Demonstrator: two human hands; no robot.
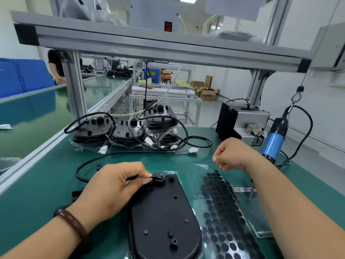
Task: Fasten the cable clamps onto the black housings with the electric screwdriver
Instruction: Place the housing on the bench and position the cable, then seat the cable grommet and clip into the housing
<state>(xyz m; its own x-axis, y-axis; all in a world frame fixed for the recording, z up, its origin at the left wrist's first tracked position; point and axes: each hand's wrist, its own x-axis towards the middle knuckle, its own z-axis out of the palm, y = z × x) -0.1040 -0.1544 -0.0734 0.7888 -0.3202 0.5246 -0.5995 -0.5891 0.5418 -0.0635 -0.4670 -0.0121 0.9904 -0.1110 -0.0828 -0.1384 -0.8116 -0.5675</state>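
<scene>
Housing point(164, 217): near end cut off by the bottom of the shot, left edge partly under the left hand point(112, 187). Right hand point(231, 154) is curled into a loose fist with the fingertips tucked in, so I can't tell if anything small is in it. Screwdriver point(274, 141): tip hidden behind the right forearm, only the blue-and-black body shows. 2 small black bits point(99, 166) on the green mat point(46, 184) left of the left hand are too small to identify. Coloured wires inside the round port point(159, 178) are blurry.

Around it:
- Sheet of black round pads point(222, 212) in clear plastic, just right of the housing, partly under the right forearm.
- 3 groups of similar black units point(93, 131) at the back of the mat, cables looping off them, white connectors point(103, 149) lying in front.
- Grey box point(250, 118) with a black panel at back right; the screwdriver hangs from a hook beside it.
- Aluminium frame point(74, 86) overhead and at left.
- Brown bracelet point(71, 222) on the left wrist.

The housing lies flat on the mat, front centre. It is matte black and a rounded oblong, with small posts and holes across the top face. The round port sits at its far left corner.

Left thumb and forefinger pinch the black cable point(89, 165) right at the port. The cable loops away left across the mat. The right hand is up off the mat, apart from the housing and near the screwdriver without touching it.
</scene>
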